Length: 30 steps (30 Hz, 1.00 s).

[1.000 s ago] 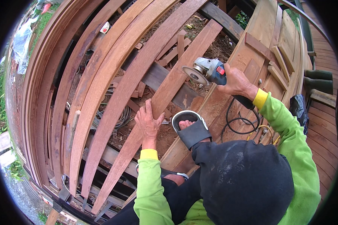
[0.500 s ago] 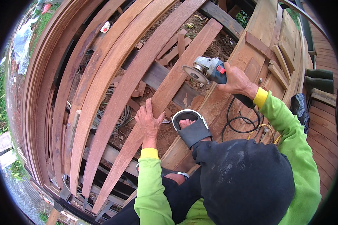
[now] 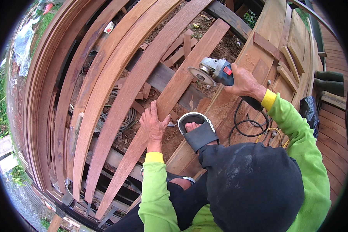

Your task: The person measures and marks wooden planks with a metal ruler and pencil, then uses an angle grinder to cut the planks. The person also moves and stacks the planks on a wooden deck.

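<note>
My right hand (image 3: 246,83) is wrapped round a blue and grey angle grinder (image 3: 221,72) with a red switch. Its disc (image 3: 202,76) sits to the left, above the right side of a reddish-brown wooden plank (image 3: 197,58) and apart from it as far as I can tell. My left hand (image 3: 154,123) lies over that same plank lower down, thumb at the right edge and fingers spread toward the left edge. A sandalled foot (image 3: 195,129) stands between the hands on the boards. A large black cloth-covered form (image 3: 255,185) fills the lower right.
Several long curved planks (image 3: 143,89) run to the left over dark joists (image 3: 162,75). Coiled cable (image 3: 121,120) and wood offcuts (image 3: 178,54) lie on the soil below. At the right are wide boards (image 3: 255,46), a black cord (image 3: 236,121) and dark boots (image 3: 328,82).
</note>
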Tool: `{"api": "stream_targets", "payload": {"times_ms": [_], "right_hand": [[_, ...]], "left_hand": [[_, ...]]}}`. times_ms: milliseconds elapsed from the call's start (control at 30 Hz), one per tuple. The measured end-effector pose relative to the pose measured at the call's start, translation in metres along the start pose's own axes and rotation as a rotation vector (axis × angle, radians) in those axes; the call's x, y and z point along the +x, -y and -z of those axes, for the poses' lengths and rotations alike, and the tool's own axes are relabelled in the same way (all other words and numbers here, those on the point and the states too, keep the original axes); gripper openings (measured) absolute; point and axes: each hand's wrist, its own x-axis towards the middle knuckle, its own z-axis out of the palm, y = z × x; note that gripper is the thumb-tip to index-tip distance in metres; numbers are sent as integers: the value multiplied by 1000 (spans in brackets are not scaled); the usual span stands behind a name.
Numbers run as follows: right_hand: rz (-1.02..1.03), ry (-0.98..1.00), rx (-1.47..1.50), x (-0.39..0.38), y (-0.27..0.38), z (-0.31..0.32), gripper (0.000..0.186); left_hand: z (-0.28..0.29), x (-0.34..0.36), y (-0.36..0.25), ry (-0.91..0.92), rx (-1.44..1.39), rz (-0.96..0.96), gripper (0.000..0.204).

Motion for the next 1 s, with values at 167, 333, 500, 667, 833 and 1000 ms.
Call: {"api": "stream_targets", "payload": {"times_ms": [167,333,500,667,833,1000], "right_hand": [[-3,7,9,1,1,1,59],[-14,16,11,0,6,5,58],[4,-9,13,0,0,0,62],[2,-4,20,1,1,0,63],[2,-9,16,2,-1,-4,63],[15,-27,17,1,-1,-4,60]], "left_hand": [[1,0,-2,10,1,13,95],[1,0,-1,12,5,14,94],[3,1,-3,23,7,20,94],[2,1,-1,15,8,14,93],[2,1,-1,3,10,5,93],[2,1,-2,-5,3,1,94]]}}
